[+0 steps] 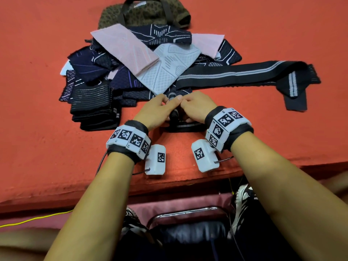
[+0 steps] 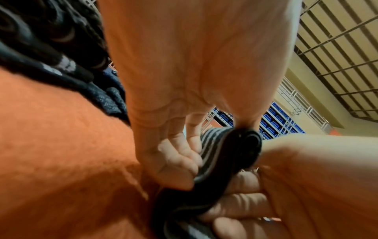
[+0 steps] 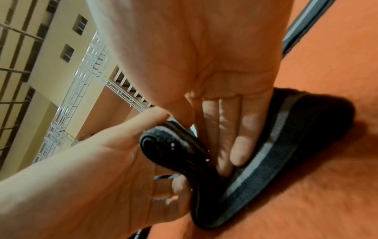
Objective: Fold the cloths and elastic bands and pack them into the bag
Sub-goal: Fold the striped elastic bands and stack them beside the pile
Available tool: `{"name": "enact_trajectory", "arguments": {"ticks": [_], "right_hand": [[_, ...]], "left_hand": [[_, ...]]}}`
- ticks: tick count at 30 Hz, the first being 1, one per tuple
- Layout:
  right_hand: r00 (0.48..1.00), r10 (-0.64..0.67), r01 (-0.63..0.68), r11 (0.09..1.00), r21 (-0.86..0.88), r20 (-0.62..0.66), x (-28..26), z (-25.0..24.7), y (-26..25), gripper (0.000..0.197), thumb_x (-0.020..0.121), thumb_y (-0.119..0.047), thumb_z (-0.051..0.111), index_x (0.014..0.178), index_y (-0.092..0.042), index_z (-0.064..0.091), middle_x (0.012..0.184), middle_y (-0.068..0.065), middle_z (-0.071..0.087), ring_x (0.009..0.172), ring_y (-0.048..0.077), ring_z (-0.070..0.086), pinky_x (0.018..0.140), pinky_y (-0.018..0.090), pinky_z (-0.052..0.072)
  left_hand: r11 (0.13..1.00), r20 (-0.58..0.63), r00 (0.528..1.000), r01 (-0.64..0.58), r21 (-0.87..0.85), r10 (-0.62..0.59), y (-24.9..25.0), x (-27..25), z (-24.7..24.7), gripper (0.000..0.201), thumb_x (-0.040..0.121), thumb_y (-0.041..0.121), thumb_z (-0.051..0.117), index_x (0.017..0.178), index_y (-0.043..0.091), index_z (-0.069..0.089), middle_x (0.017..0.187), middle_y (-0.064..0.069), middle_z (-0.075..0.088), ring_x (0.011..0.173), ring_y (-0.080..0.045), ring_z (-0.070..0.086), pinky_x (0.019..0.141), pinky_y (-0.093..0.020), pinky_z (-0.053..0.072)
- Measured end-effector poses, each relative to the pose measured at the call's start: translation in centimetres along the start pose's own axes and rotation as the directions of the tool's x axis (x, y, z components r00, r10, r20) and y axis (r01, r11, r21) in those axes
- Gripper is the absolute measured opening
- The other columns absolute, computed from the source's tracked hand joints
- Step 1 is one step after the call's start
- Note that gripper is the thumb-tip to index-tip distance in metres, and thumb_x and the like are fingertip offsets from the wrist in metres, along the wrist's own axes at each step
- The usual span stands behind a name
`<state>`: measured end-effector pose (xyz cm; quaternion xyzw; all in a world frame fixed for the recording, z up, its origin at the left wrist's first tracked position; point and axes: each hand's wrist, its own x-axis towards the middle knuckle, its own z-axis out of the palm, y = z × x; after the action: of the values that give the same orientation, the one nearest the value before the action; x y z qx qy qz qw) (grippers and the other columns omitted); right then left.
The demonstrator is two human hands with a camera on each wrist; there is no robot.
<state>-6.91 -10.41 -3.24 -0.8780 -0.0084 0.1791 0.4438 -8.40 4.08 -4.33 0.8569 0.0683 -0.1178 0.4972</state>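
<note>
leopard-print fabric bag (image 1: 148,14) lay behind the cloth pile (image 1: 131,63); left hand (image 1: 156,110) and right hand (image 1: 195,108) both gripped a rolled black grey-striped elastic band (image 1: 174,114).

The tabletop (image 1: 263,25) is covered in orange-red cloth. The bag (image 1: 145,14) is patterned in olive-brown leopard spots, with dark brown handles. In the pile, pale pink cloths (image 1: 125,48), a light grey cloth with a raised white line-and-lattice pattern (image 1: 169,68), navy cloths with white and purple line patterns (image 1: 165,35), and a black cloth with thin white stripes (image 1: 92,102) are seen. The long elastic band (image 1: 244,74) is black with pale grey stripes running along it. The rolled elastic band (image 3: 255,158) is likewise black with a grey stripe. White wristbands printed with black-and-white square markers (image 1: 130,140) are worn.
</note>
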Motion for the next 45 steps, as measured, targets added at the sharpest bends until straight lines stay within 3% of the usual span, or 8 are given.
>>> {"name": "enact_trajectory", "arguments": {"ticks": [6,12,20,24,27,33,36,45], "right_hand": [[0.996,0.082,-0.085,0.993,0.087,0.035,0.3,-0.6,-0.4,0.056,0.094,-0.059,0.044,0.073,-0.012,0.066,0.066,0.008,0.071,0.062,0.021,0.07,0.064,0.032,0.053],[0.999,0.042,-0.049,0.953,-0.298,-0.029,0.0,-1.1,-0.2,0.04,0.088,-0.033,0.062,0.06,-0.014,0.04,0.062,0.002,0.046,0.066,0.022,0.047,0.047,0.028,0.027],[0.989,0.127,-0.15,0.81,-0.567,-0.08,-1.1,-2.0,-0.8,0.031,0.089,-0.028,0.052,0.113,-0.01,0.062,0.118,0.015,0.063,0.088,0.031,0.054,0.073,0.031,0.041],[0.981,0.18,-0.191,0.82,-0.54,-0.075,-1.3,-2.4,-0.7,0.016,0.088,-0.025,0.051,0.098,-0.014,0.055,0.116,0.014,0.062,0.084,0.029,0.05,0.073,0.031,0.041],[0.979,0.19,-0.204,0.834,-0.513,-0.08,-1.4,-2.5,-0.6,0.014,0.087,-0.026,0.051,0.094,-0.013,0.052,0.107,0.013,0.06,0.084,0.029,0.051,0.071,0.031,0.04],[0.979,0.186,-0.205,0.837,-0.508,-0.088,-1.3,-2.3,-0.4,0.016,0.08,-0.026,0.048,0.087,-0.011,0.051,0.115,0.017,0.057,0.105,0.037,0.055,0.082,0.038,0.05],[0.986,0.158,-0.164,0.845,-0.509,-0.056,-1.3,-2.6,-0.2,0.018,0.082,-0.022,0.05,0.071,-0.008,0.047,0.1,0.014,0.056,0.085,0.031,0.056,0.062,0.028,0.041],[0.989,0.117,-0.143,0.889,-0.435,-0.087,-1.5,-3.2,-0.3,0.02,0.084,-0.018,0.053,0.067,-0.01,0.047,0.078,0.007,0.052,0.074,0.028,0.052,0.052,0.027,0.033]], "left_hand": [[0.999,0.046,0.999,-0.001,-0.032,0.002,-0.2,0.1,0.1,0.033,0.104,0.043,0.041,0.094,0.015,0.056,0.075,-0.003,0.054,0.065,-0.014,0.054,0.061,-0.03,0.055],[1.0,0.145,0.989,-0.01,-0.001,0.01,-1.7,0.6,-0.2,0.022,0.096,-0.001,0.051,0.099,0.02,0.056,0.065,-0.003,0.044,0.058,-0.013,0.047,0.064,-0.035,0.058],[1.0,0.152,0.988,-0.003,-0.023,0.006,-1.0,0.8,0.4,0.051,0.09,-0.003,0.059,0.135,0.016,0.043,0.092,-0.001,0.057,0.071,-0.018,0.06,0.068,-0.04,0.057],[1.0,0.234,0.972,-0.026,-0.009,0.028,-0.9,0.7,1.1,0.095,0.064,0.014,0.081,0.146,0.012,0.032,0.119,-0.007,0.058,0.081,-0.016,0.066,0.063,-0.036,0.059],[0.989,0.25,0.967,-0.084,0.121,0.052,-1.2,0.6,1.0,0.12,0.039,0.038,0.087,0.144,0.02,0.033,0.125,-0.004,0.058,0.1,-0.022,0.067,0.083,-0.038,0.058],[0.959,0.209,0.974,-0.136,0.248,0.084,-1.0,0.7,0.8,0.094,0.05,0.025,0.085,0.134,0.017,0.043,0.116,-0.009,0.062,0.088,-0.018,0.063,0.077,-0.028,0.053],[0.973,0.233,0.971,-0.105,0.205,0.056,-1.0,0.6,0.9,0.093,0.038,0.035,0.081,0.122,0.017,0.042,0.112,-0.014,0.061,0.086,-0.024,0.068,0.064,-0.033,0.057],[0.948,0.23,0.97,-0.146,0.282,0.081,-1.2,0.5,0.8,0.105,0.036,0.045,0.079,0.13,0.019,0.039,0.122,-0.007,0.051,0.104,-0.022,0.061,0.091,-0.038,0.056]]}}
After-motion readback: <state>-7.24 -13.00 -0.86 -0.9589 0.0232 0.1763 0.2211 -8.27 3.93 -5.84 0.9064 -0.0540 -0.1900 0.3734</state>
